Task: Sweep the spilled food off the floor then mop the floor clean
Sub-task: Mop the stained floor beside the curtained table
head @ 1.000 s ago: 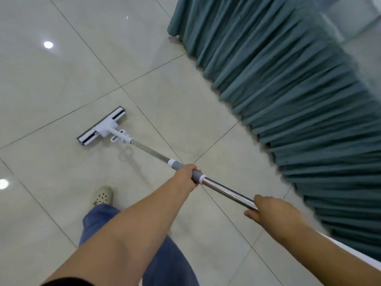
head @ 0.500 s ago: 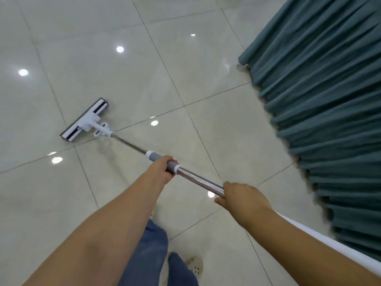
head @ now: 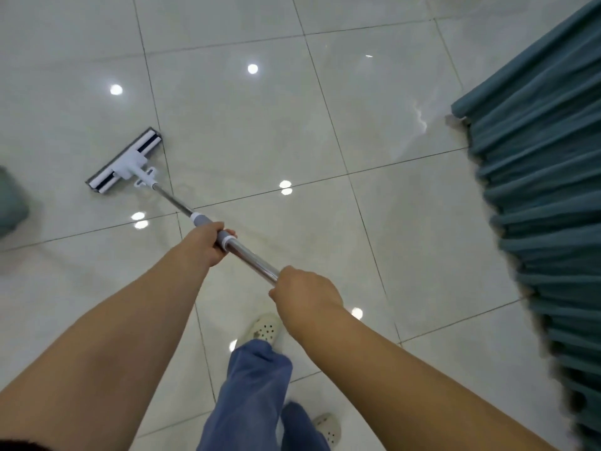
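A flat mop with a white and grey head lies on the glossy pale tiled floor at the left. Its metal pole runs down and right to me. My left hand grips the grey sleeve partway along the pole. Lower down the pole, my right hand grips the bare metal. No spilled food shows on the tiles in view.
A teal pleated curtain hangs along the right side down to the floor. A blurred grey-green object sits at the left edge. My legs in blue trousers and pale perforated shoes stand below my hands.
The view has swung left away from the curtain as I stepped. The mop head has slid across the tiles and both hands have kept their grip on the pole.
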The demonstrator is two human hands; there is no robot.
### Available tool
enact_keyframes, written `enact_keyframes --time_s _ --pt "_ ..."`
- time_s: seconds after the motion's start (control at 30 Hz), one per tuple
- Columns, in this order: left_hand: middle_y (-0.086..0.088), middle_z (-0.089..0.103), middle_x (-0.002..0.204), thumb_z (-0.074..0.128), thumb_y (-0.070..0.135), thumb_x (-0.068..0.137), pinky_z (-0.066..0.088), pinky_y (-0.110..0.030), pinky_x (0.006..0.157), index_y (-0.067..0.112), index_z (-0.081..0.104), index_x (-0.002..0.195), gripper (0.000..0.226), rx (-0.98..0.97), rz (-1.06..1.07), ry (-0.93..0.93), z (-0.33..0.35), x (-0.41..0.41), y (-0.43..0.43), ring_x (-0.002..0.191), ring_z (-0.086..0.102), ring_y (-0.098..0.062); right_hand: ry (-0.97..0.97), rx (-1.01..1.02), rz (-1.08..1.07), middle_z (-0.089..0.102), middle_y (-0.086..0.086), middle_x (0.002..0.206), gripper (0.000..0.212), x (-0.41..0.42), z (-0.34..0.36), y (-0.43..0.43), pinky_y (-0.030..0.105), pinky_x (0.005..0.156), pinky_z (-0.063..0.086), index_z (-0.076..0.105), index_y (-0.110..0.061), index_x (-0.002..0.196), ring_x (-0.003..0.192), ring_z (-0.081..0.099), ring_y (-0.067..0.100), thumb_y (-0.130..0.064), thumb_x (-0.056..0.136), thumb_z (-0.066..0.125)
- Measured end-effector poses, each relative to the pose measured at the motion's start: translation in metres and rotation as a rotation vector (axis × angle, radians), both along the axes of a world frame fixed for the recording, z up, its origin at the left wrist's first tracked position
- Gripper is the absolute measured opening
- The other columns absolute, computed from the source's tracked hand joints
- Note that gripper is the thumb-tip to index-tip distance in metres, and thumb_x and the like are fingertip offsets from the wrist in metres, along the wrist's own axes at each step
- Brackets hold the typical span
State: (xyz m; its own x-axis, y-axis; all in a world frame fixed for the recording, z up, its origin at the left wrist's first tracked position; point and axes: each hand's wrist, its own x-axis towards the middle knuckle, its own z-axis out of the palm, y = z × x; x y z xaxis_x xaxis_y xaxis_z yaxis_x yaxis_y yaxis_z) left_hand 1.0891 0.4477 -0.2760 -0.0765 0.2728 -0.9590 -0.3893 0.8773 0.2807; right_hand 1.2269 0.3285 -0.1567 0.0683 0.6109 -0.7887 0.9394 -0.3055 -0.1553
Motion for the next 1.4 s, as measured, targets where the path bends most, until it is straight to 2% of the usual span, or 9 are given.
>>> enact_keyframes --time_s 0.13,0.27,0.37,0.47,0.63,0.8,0.97,1.27,1.4 --pt "-0.012 0.054 0.065 0.045 0.009 0.098 0.048 -0.030 0.057 0.000 0.043 0.088 0.014 0.000 -0.088 -0.007 0.005 0.040 -0.037 0.052 0.053 -0.018 -0.053 0.038 0.043 0.065 0.009 0.106 0.020 0.045 0.009 -0.037 0.029 0.061 0.035 0.051 -0.009 0.113 0.076 0.049 0.023 -0.022 0.099 0.046" --pt "-0.014 0.050 0.077 0.042 0.008 0.100 0.048 -0.033 0.084 0.001 0.036 0.110 0.013 0.000 -0.151 -0.067 0.014 0.099 -0.099 0.064 0.050 -0.020 -0.097 0.035 0.086 0.053 0.002 0.077 0.014 0.110 0.026 -0.098 0.026 0.045 0.021 0.041 -0.016 0.095 0.056 0.039 0.017 -0.030 0.099 0.045" --pt "-0.016 0.051 0.080 0.040 0.008 0.100 0.045 -0.038 0.090 0.005 0.034 0.124 0.025 -0.001 -0.177 -0.110 0.027 0.157 -0.171 0.064 0.051 -0.023 -0.159 0.045 0.106 0.056 0.005 0.091 0.021 0.166 0.042 -0.171 0.028 0.056 0.033 0.042 -0.018 0.100 0.062 0.043 0.020 -0.038 0.100 0.040" --pt "-0.022 0.057 0.112 0.042 0.009 0.100 0.046 -0.041 0.093 -0.001 0.028 0.138 0.042 -0.052 -0.212 -0.176 0.031 0.208 -0.254 0.070 0.055 -0.024 -0.246 0.016 0.112 0.060 0.003 0.101 0.033 0.220 0.054 -0.258 0.030 0.065 0.036 0.047 -0.015 0.114 0.074 0.045 0.022 -0.043 0.099 0.037" --pt "-0.015 0.055 0.087 0.045 0.007 0.098 0.045 -0.041 0.092 0.008 0.041 0.120 0.022 -0.174 -0.160 -0.310 0.058 0.288 -0.382 0.086 0.058 -0.025 -0.386 -0.020 0.109 0.061 -0.002 0.103 0.031 0.287 0.093 -0.389 0.028 0.064 0.035 0.046 -0.021 0.115 0.073 0.045 0.019 -0.045 0.099 0.036" --pt "-0.018 0.056 0.117 0.049 0.004 0.096 0.047 -0.044 0.098 0.004 0.042 0.126 0.030 -0.277 -0.161 -0.380 0.097 0.330 -0.457 0.086 0.060 -0.027 -0.453 -0.087 0.105 0.054 -0.004 0.094 0.033 0.326 0.149 -0.455 0.027 0.064 0.036 0.046 -0.024 0.114 0.075 0.046 0.016 -0.051 0.097 0.037" --pt "-0.015 0.052 0.084 0.049 0.001 0.095 0.044 -0.044 0.103 0.003 0.041 0.115 0.022 -0.296 -0.045 -0.446 0.114 0.336 -0.471 0.070 0.054 -0.024 -0.525 -0.071 0.196 0.049 -0.005 0.089 0.034 0.332 0.176 -0.454 0.028 0.064 0.035 0.046 -0.024 0.112 0.076 0.050 0.018 -0.052 0.097 0.035" --pt "-0.015 0.057 0.125 0.051 0.008 0.096 0.047 -0.042 0.099 0.002 0.046 0.126 0.031 -0.245 0.101 -0.412 0.113 0.220 -0.377 0.107 0.061 -0.025 -0.497 -0.004 0.362 0.045 -0.006 0.084 0.033 0.237 0.158 -0.341 0.027 0.062 0.038 0.046 -0.025 0.110 0.072 0.046 0.018 -0.053 0.097 0.036" --pt "-0.017 0.053 0.132 0.050 0.006 0.096 0.045 -0.043 0.093 0.000 0.040 0.134 0.039 -0.182 0.197 -0.362 0.104 0.131 -0.323 0.098 0.061 -0.027 -0.431 0.063 0.458 0.045 -0.006 0.083 0.033 0.156 0.138 -0.276 0.027 0.063 0.037 0.047 -0.024 0.113 0.071 0.046 0.017 -0.051 0.097 0.036"
